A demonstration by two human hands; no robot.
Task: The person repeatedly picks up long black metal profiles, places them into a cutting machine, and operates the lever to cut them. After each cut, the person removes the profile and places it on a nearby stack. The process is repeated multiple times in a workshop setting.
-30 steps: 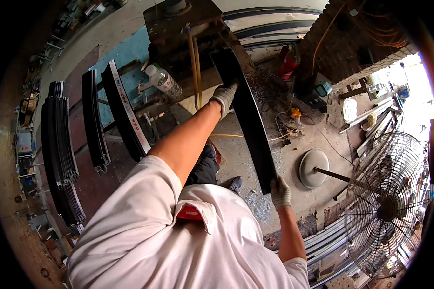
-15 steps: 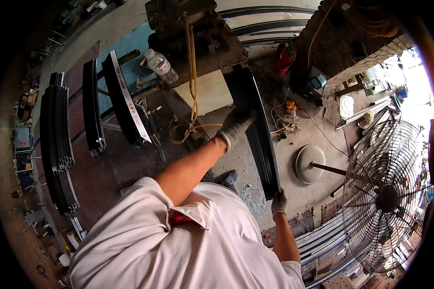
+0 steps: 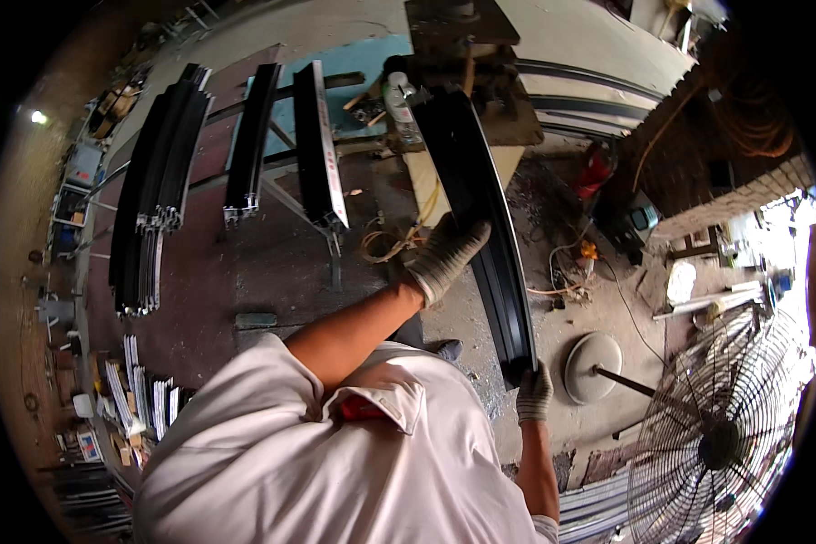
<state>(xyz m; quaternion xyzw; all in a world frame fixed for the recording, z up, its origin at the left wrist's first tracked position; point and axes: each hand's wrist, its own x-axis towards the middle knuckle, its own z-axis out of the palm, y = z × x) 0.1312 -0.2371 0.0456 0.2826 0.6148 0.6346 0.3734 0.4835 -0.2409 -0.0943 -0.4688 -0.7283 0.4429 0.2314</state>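
Observation:
A long black metal profile [image 3: 485, 227] with ribbed faces slants across in front of me, its far end over the dark machine bench. My left hand [image 3: 449, 260], in a grey knitted glove, grips it near the middle from its left side. At the near end my right hand [image 3: 535, 394], gloved likewise, holds the lower right corner; part of its fingers is hidden behind the profile. Beyond, a clear plastic bottle [image 3: 400, 104] stands on the machine bench [image 3: 508, 118], close to the profile's far end.
On a rack at left lie stacked black profiles [image 3: 159, 154], a separate one [image 3: 252, 140] and one with a white label strip [image 3: 317, 150]. A caged floor fan [image 3: 721, 444] with a round base [image 3: 593, 367] stands at right. Yellow hose [image 3: 385, 243] and cables trail over the floor.
My view has swung left, so the rack and bench appear farther right. The profile's far end now covers part of the bench and pale board. Both hands keep hold of it.

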